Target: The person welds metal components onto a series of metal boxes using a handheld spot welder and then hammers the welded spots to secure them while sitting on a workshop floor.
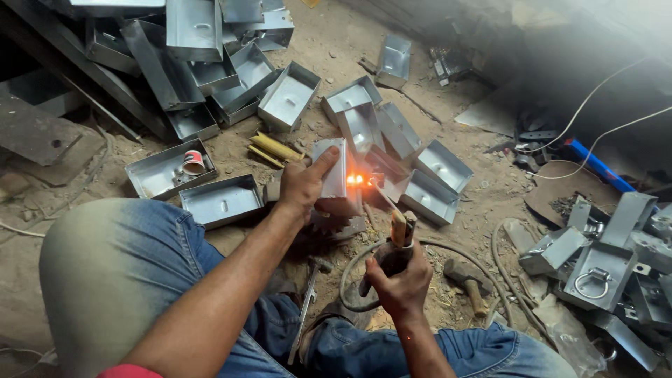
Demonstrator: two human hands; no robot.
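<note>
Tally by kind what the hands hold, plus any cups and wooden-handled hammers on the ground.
Metal tray, in left hand: 1
Electrode holder, in right hand: 1
Cup: 1
Wooden-handled hammer: 1
Total: 4

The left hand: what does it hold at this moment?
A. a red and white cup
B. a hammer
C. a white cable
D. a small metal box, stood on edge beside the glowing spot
D: the left hand grips a small metal box stood on edge, next to the orange glow at the tip of the rod in the right hand.
</note>
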